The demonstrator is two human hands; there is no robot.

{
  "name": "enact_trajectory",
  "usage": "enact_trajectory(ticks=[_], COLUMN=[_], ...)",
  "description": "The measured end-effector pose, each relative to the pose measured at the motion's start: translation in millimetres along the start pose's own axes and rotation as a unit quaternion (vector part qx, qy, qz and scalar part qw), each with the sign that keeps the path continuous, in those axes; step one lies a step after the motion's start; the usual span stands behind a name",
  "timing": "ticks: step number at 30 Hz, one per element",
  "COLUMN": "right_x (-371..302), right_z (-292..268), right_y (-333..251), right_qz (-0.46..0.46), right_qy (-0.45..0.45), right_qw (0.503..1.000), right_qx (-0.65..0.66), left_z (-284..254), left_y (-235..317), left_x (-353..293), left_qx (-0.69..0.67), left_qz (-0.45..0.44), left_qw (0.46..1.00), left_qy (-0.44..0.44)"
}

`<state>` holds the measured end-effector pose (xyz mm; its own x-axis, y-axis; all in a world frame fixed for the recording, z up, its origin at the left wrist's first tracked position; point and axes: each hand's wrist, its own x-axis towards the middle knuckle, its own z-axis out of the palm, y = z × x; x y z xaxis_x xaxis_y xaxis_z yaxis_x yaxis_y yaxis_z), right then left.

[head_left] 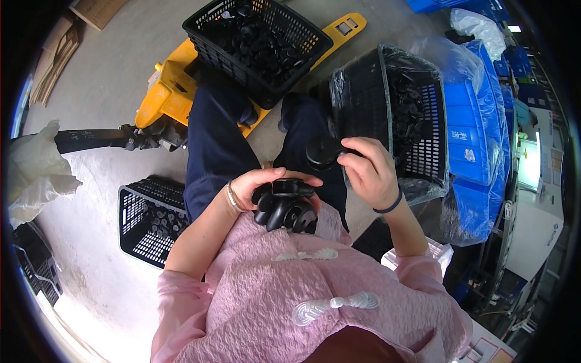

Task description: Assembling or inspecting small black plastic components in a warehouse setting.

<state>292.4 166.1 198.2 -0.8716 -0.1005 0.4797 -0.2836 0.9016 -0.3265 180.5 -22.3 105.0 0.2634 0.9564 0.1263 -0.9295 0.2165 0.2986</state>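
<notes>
Over my lap, my left hand (249, 186) is closed on a cluster of glossy black round plastic parts (285, 209). Its fingers lie along the cluster's far side, and some are hidden behind it. My right hand (374, 172) pinches a single black round plastic part (321, 152) by its edge with thumb and fingertips. That part is a flat disc with a raised centre, held a little above and to the right of the cluster, apart from it.
Ahead, a black crate (233, 72) of similar parts rests on a yellow pallet truck (166, 100). At right stands a plastic-lined black crate (363, 100) beside wrapped blue bins (469, 133). Another black crate (130, 230) sits on the floor at left. Cardboard (57, 57) leans at far left.
</notes>
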Motion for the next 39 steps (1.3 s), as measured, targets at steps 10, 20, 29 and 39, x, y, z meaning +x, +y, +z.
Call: enact_trajectory(ticks=[10,20,29,39], right_x=[-0.3,-34.7,-43.4,-4.4], right_z=[-7.1,23.2,-5.5,27.0], right_y=[-4.8,10.4,57.8,-16.1], right_qz=[0.022,0.408,0.396,0.184], right_qy=[0.051,0.096,0.350,-0.162], right_qw=[0.998,0.289,0.315,0.923], right_qx=[0.041,0.861,0.788,0.296], left_z=[0.3,-2.2,0.5,-7.0], left_y=[-0.6,-3.7,-3.5,-4.0], left_x=[-0.1,-4.9,-8.8,-3.3], left_qx=[0.011,0.014,-0.011,-0.081], left_qz=[-0.008,0.005,0.007,-0.047], left_qw=[1.000,1.000,0.999,0.980], left_qy=[0.015,0.008,0.031,0.175])
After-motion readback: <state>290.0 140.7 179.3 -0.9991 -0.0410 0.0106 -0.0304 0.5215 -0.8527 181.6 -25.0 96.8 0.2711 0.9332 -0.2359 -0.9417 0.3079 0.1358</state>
